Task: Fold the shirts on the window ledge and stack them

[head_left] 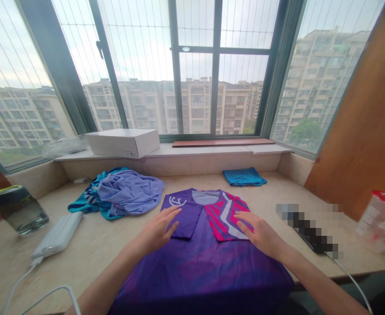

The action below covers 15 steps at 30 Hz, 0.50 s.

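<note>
A purple jersey lies in front of me, its lower part reaching over the counter's front edge. Both sleeves are folded inward below the grey-lined collar; the one on the right carries pink and white stripes, the one on the left a white emblem. My left hand rests at the left sleeve's outer edge, fingers stretched out. At the right sleeve's outer edge is my right hand, its fingers also extended. Neither hand grips the cloth; whether the palms touch it I cannot tell.
Crumpled lavender and teal clothes lie back left, a folded blue cloth back right. Left are a power bank with a cable and a water bottle. A phone and plastic jar stand right; a white box is on the sill.
</note>
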Each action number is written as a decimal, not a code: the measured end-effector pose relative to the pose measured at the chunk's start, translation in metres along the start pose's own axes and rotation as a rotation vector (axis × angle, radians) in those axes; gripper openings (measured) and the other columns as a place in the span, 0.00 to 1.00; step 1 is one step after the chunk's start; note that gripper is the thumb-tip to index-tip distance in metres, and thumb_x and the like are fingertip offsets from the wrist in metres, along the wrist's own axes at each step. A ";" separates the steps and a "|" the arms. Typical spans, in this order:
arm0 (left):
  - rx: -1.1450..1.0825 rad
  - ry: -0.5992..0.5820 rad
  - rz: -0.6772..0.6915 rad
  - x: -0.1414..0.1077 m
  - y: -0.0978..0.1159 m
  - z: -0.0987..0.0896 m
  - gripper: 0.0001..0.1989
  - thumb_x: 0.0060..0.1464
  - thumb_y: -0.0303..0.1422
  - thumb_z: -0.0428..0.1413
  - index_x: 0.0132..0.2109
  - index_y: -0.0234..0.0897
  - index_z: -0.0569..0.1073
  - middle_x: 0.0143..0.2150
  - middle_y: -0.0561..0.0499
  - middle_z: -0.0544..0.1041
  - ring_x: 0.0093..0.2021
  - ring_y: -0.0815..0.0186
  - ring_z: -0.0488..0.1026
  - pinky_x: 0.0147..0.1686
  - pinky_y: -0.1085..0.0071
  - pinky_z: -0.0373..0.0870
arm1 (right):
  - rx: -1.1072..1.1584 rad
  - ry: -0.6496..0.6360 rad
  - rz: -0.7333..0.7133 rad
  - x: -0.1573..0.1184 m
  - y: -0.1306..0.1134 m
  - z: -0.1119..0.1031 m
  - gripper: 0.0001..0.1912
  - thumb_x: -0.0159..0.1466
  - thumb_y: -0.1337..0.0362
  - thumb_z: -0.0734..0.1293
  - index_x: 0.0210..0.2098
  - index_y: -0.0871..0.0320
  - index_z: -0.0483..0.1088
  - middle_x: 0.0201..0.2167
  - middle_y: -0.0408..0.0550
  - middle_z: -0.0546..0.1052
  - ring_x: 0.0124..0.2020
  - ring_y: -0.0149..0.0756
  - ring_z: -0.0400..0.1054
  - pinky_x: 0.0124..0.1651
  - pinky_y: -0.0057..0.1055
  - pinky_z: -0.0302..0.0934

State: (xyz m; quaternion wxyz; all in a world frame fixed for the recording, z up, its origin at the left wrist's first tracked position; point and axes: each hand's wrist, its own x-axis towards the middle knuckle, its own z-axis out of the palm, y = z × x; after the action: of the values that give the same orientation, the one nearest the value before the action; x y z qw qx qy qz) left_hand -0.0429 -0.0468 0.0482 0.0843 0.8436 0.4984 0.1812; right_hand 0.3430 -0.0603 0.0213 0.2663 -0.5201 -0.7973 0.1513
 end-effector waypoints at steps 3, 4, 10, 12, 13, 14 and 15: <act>0.101 -0.153 -0.039 0.007 -0.004 0.016 0.30 0.66 0.45 0.44 0.70 0.37 0.62 0.73 0.43 0.57 0.72 0.53 0.54 0.70 0.58 0.50 | -0.137 -0.153 0.010 0.007 0.006 0.019 0.33 0.71 0.44 0.53 0.65 0.56 0.67 0.68 0.52 0.64 0.70 0.46 0.54 0.71 0.45 0.47; 0.120 -0.196 -0.066 0.013 -0.006 0.021 0.31 0.67 0.47 0.43 0.71 0.36 0.60 0.74 0.42 0.54 0.73 0.52 0.51 0.70 0.56 0.49 | -0.179 -0.201 0.025 0.013 0.007 0.025 0.34 0.71 0.43 0.53 0.67 0.56 0.63 0.70 0.53 0.60 0.72 0.47 0.50 0.72 0.46 0.44; 0.166 -0.250 -0.173 0.041 -0.033 0.034 0.35 0.67 0.51 0.40 0.72 0.37 0.57 0.75 0.39 0.49 0.75 0.49 0.44 0.70 0.51 0.44 | -0.287 -0.360 0.041 0.070 0.016 0.049 0.35 0.72 0.42 0.49 0.73 0.51 0.49 0.75 0.52 0.46 0.75 0.47 0.36 0.73 0.47 0.33; 0.168 -0.230 -0.196 0.052 -0.045 0.035 0.34 0.67 0.51 0.40 0.72 0.36 0.57 0.75 0.39 0.49 0.75 0.49 0.45 0.70 0.51 0.44 | -0.305 -0.373 0.022 0.092 0.020 0.051 0.35 0.73 0.42 0.49 0.73 0.52 0.48 0.75 0.53 0.44 0.75 0.46 0.35 0.73 0.46 0.32; 0.170 -0.224 -0.204 0.058 -0.051 0.036 0.34 0.67 0.50 0.40 0.72 0.36 0.57 0.75 0.38 0.49 0.74 0.49 0.45 0.70 0.51 0.44 | -0.312 -0.378 0.015 0.103 0.023 0.052 0.35 0.73 0.43 0.49 0.73 0.52 0.48 0.75 0.53 0.44 0.75 0.45 0.34 0.73 0.45 0.31; 0.175 -0.219 -0.209 0.065 -0.057 0.037 0.34 0.67 0.50 0.40 0.72 0.35 0.57 0.75 0.38 0.49 0.75 0.49 0.45 0.70 0.51 0.43 | -0.317 -0.381 0.010 0.113 0.026 0.052 0.35 0.73 0.43 0.49 0.73 0.53 0.48 0.75 0.53 0.44 0.75 0.45 0.34 0.73 0.45 0.31; 0.183 -0.217 -0.212 0.072 -0.063 0.038 0.34 0.67 0.50 0.40 0.72 0.35 0.57 0.75 0.38 0.49 0.75 0.50 0.45 0.70 0.52 0.43 | -0.320 -0.383 0.008 0.123 0.029 0.054 0.35 0.73 0.44 0.49 0.73 0.54 0.48 0.75 0.52 0.44 0.75 0.44 0.35 0.73 0.44 0.31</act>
State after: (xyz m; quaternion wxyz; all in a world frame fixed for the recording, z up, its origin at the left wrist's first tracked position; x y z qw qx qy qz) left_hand -0.0477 0.0483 0.0088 0.0794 0.8051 0.5869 0.0330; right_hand 0.2945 0.0657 -0.0043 0.0238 -0.5207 -0.8449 0.1202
